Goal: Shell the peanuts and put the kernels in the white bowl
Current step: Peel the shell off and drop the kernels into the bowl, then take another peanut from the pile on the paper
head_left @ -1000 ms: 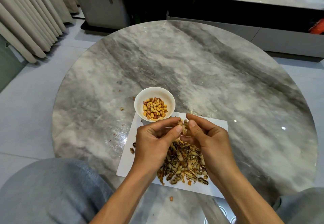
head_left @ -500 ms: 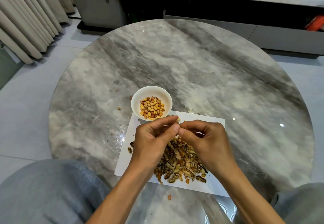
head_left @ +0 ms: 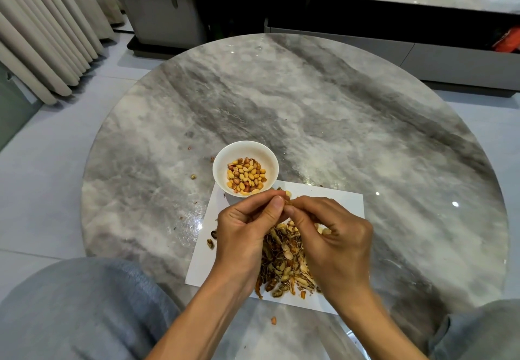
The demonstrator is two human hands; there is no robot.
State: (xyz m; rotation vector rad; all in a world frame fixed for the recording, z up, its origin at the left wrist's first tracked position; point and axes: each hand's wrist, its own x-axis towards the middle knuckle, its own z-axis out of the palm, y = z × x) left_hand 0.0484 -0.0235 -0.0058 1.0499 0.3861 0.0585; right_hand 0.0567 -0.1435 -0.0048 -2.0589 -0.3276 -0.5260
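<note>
1. The left hand (head_left: 244,230) and the right hand (head_left: 334,235) meet at their fingertips a little below the middle of the frame, and both pinch one peanut (head_left: 287,201) between thumb and forefinger. Only a small tan sliver of it shows between the thumbs, so I cannot tell whether the shell is already split.

2. Both grips are narrow, closed down on the peanut; the other fingers of each hand are curled under the palm. Something pale shows under the right hand's curled fingers, but whether it is held or lies on the sheet cannot be told.

3. The relation that matters: the white bowl (head_left: 222,159) sits just above and to the left of the pinch point, its near rim almost under the left fingertips. The left hand is the nearer one to it.

4. The visible bit of the peanut seems to run left to right, from one thumb to the other.

5. The kernels (head_left: 246,175) already fill the bottom of the bowl.

6. The shell pile (head_left: 284,264) lies directly below the hands on the white paper sheet (head_left: 346,199), lower in the frame than the pinch, on the marble table (head_left: 337,123).

7. By my judgement, a freed kernel needs only a short move up and left, while husks can fall straight down.
</note>
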